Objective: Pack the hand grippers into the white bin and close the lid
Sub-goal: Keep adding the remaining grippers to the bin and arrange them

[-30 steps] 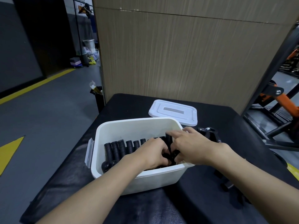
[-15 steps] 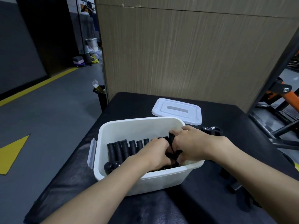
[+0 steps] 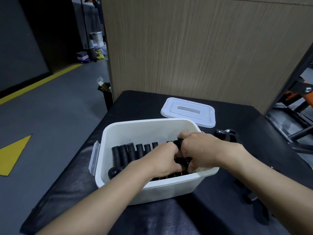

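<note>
The white bin [image 3: 169, 190] stands open on the black table [image 3: 211, 214]. Inside it, several black hand grippers [image 3: 128, 152] stand packed in a row along the left and middle. My left hand [image 3: 165, 161] and my right hand [image 3: 201, 149] are both down in the bin's right part, fingers closed around one black hand gripper [image 3: 180, 145] whose handle tip shows between them. The white lid [image 3: 188, 111] lies flat on the table behind the bin. More black hand grippers lie on the table to the right, one near the bin's far corner [image 3: 227, 135] and others by my right forearm [image 3: 249, 197].
A wood-grain panel [image 3: 203, 48] rises just behind the table. A black and orange metal frame [image 3: 298, 92] stands at the right. The grey floor with yellow markings [image 3: 15, 153] lies left of the table's edge. A grey latch [image 3: 94, 158] hangs on the bin's left side.
Both hands stay in the bin's right part, pressing slightly closer together on the same hand gripper. My view has shifted a little; the bin and lid have not moved.
</note>
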`<state>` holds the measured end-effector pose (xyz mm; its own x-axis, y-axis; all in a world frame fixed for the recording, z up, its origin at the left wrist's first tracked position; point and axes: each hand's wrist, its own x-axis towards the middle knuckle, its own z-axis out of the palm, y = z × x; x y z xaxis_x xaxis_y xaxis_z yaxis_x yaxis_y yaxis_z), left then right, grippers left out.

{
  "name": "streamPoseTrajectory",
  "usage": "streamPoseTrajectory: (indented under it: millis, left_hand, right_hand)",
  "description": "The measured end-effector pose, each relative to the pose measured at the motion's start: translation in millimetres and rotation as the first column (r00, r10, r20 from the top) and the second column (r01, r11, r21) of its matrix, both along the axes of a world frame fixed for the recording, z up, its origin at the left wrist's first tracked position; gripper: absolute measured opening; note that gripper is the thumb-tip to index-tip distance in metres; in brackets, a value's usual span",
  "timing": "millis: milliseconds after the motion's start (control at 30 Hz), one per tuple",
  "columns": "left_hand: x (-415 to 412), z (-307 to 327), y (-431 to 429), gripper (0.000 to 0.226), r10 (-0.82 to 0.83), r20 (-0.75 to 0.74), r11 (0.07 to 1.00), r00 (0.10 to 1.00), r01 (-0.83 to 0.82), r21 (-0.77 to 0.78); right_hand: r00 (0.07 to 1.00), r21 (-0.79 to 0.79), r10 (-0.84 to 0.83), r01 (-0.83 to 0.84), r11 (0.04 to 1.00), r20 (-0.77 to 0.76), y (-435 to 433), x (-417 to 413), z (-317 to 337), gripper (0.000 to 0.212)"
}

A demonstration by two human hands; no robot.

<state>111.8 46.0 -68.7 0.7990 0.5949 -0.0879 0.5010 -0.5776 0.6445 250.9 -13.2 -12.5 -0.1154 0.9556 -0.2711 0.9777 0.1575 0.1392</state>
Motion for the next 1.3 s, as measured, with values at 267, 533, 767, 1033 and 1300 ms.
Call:
streamPoseTrajectory:
  millis: [267, 533, 767, 1033, 1300]
  left_hand:
    - [-9.1, 1.4, -4.1, 0.019, -0.03, -0.037, 0.999, 0.999, 0.031, 0.024]
    - [-7.7, 9.5, -2.4, 0.024, -0.047, -0.073, 0.997, 0.996, 0.051, 0.065]
    - [-4.3, 8.6, -6.2, 0.02, -0.06, -0.093, 0.988, 0.994, 0.072, 0.135]
    - [-0.7, 8.7, -9.1, 0.018, 0.012, -0.061, 0.989, 0.998, -0.003, 0.145]
    - [-2.3, 14.8, -6.6, 0.023, -0.019, -0.078, 0.996, 0.997, 0.026, 0.087]
  right_hand:
    - [0.997, 0.051, -0.057, 0.06, 0.997, -0.055, -16.9, 10.6, -2.0, 0.038]
    - [0.974, -0.013, -0.133, 0.133, 0.991, -0.185, -20.9, 8.4, 4.7, 0.05]
    - [1.0, 0.054, -0.028, 0.027, 0.998, 0.007, -21.6, 9.4, -0.2, 0.055]
    - [0.995, 0.182, -0.047, 0.063, 0.981, -0.09, -20.1, 11.0, -1.0, 0.062]
    - [0.946, 0.172, -0.078, 0.137, 0.976, -0.315, -35.0, 22.5, 37.4, 0.048]
